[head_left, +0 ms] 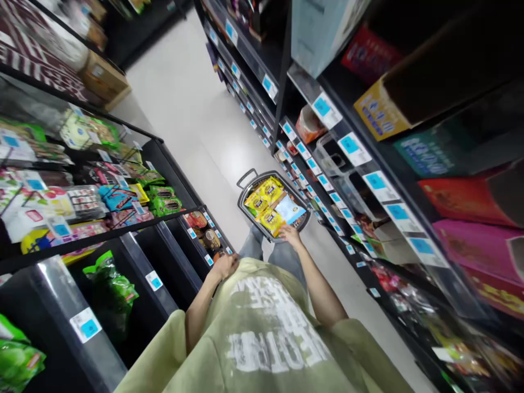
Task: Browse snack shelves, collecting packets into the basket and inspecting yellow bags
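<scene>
In the head view, a dark shopping basket (305, 221) with a grey loop handle (246, 176) is in front of my knees. Inside lie several yellow packets (271, 189) and one light blue and white packet (290, 209). My right hand (290, 236) reaches over the near rim, fingers apart, with the fingertips at the edge of the closest yellow packet (271, 221). Close to my waist, beside the left shelf, is my left hand (225, 266) with its fingers curled in. Whatever it may hold is hidden.
Shelves run along both sides of a pale floor aisle (221, 136). Hanging snack packs (118, 197) and green bags (112, 286) fill the left side. On the right are a yellow carton (380, 112), other coloured boxes and rows of price tags (355, 148). A cardboard box (104, 79) stands farther off.
</scene>
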`<state>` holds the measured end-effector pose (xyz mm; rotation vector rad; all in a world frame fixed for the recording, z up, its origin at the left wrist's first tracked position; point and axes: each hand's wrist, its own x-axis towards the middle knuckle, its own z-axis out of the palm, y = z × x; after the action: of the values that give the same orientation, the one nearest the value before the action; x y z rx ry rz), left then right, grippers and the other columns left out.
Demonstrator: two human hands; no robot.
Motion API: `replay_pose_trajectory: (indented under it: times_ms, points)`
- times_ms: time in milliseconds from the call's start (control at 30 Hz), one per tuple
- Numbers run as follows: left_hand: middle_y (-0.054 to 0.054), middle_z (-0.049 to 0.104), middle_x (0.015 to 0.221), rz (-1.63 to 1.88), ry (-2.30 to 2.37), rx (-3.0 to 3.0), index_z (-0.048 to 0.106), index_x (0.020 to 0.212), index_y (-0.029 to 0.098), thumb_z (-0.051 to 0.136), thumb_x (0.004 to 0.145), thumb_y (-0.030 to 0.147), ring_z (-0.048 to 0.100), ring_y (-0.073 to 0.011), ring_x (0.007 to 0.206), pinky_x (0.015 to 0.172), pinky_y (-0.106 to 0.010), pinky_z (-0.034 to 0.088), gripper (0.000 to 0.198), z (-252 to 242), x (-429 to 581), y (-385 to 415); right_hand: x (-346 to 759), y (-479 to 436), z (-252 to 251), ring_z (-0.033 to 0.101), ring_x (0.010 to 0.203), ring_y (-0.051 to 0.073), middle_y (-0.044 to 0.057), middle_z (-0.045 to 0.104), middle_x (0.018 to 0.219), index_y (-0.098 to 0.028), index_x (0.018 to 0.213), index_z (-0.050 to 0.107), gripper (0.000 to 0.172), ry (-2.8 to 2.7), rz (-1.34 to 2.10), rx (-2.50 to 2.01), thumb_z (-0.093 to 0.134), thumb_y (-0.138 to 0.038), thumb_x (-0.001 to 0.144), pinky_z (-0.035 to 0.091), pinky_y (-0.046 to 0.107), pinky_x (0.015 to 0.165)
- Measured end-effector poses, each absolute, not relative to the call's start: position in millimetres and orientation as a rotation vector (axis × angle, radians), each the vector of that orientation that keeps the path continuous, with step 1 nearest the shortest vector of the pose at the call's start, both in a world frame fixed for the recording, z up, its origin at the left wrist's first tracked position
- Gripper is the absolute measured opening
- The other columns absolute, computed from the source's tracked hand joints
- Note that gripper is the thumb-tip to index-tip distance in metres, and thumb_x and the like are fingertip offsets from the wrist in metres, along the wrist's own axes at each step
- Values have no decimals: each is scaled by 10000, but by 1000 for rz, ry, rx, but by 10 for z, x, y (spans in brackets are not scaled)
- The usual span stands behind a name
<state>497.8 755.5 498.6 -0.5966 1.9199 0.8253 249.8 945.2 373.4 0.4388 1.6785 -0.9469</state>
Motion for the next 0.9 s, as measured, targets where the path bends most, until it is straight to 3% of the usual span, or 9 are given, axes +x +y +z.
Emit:
replay_pose_trajectory:
  times_ms: [333,467,600,667,900]
  points:
    - [-139,693,1245,1128,1893,-744,615,1292,144,422,992,315,653,-240,1174,1041,-339,495,395,4475,5290,8075,2529,9504,2781,590,461,111,12,689,737,-149,969,622,125,1670,-876,632,628,-162,846,489,212,440]
    - [-149,703,1221,1201,1905,-919,640,1239,136,392,1000,375,660,-251,1158,1055,-387,500,419,4413,5584,8226,2468,9238,2364,633,567,107,4,698,854,-183,1007,631,185,1694,-933,685,646,-160,824,536,212,521]
    - [-119,736,1178,1286,1784,-1185,683,1186,180,449,971,497,704,-272,1078,1008,-426,542,449,4295,5912,8250,2408,8931,1969,683,702,117,24,715,909,-176,1036,621,152,1652,-1049,785,615,-208,888,570,224,631]
    - [-104,740,1191,1255,1716,-1299,694,1168,198,470,953,534,704,-293,1098,1013,-442,544,457,4236,6060,8239,2400,8790,1736,674,673,116,33,711,880,-151,977,627,102,1636,-1073,840,595,-229,920,558,223,610]
    - [-41,751,1178,1110,1609,-1368,679,1094,327,400,891,615,678,-314,1183,1042,-412,535,450,4132,6387,8193,2464,8421,1071,603,566,91,-3,656,764,-131,915,627,233,1667,-1085,947,641,-359,960,511,219,539]
